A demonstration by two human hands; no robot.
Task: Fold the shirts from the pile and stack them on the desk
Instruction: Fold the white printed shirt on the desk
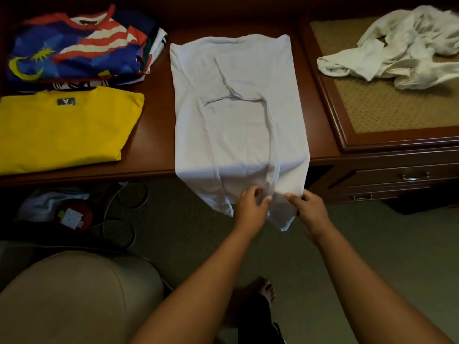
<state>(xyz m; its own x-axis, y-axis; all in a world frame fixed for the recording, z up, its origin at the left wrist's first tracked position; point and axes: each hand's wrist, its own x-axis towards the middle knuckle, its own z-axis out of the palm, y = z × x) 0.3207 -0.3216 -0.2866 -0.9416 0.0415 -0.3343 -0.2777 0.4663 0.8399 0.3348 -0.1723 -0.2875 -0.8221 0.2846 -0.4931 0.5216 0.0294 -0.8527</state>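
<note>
Right under me, my bare foot (pixel 266 290) is on the carpet and the padded beige chair (pixel 77 296) sits at my lower left. The dark wooden desk (pixel 154 135) stretches across in front, and the pale blue shirt (pixel 238 120) lies down its middle, sides already folded inward, its bottom end hanging over the front edge toward me. My left hand (pixel 250 207) pinches that hanging hem near its middle, and my right hand (pixel 309 207) grips the hem just beside it, at the right corner. On the desk's left, the folded yellow shirt (pixel 67 130) lies flat, well apart from the blue one, and behind it sits a stack topped by the flag-print shirt (pixel 79 48). Over on the right, the crumpled white pile (pixel 402 48) rests on a raised woven-topped section. Down by the floor on my left, a red round object (pixel 74 216) and some cables (pixel 119 214).
</note>
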